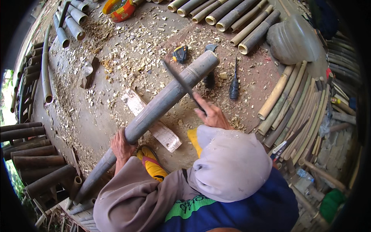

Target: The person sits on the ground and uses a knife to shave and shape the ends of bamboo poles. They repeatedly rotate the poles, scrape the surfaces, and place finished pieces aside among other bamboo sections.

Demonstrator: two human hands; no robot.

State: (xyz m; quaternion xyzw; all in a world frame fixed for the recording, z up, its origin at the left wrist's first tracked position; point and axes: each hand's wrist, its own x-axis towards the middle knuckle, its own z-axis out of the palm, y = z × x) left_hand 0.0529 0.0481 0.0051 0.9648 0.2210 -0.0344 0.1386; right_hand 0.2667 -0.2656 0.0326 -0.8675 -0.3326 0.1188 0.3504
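A long, thick bamboo pole (162, 108) slants from the lower left to the upper middle. It rests across a pale wooden block (165, 136). My left hand (123, 146) is wrapped round the pole on its lower stretch. In my right hand (212, 115) is a dark machete (178, 78) with a slightly curved tip. Its blade lies crosswise over the pole near the upper end, by a node; whether it touches the bamboo I cannot tell. A yellow shoe (151, 164) shows beside my left hand.
Wood chips cover the floor. A tape measure (180, 54), a screwdriver-like tool (234, 86) and a partly hidden dark-handled tool (211, 47) lie beyond the pole. Bamboo lengths (247, 29) line the back; more poles (286, 100) lie right. Dark bamboo pieces (36, 156) are stacked left.
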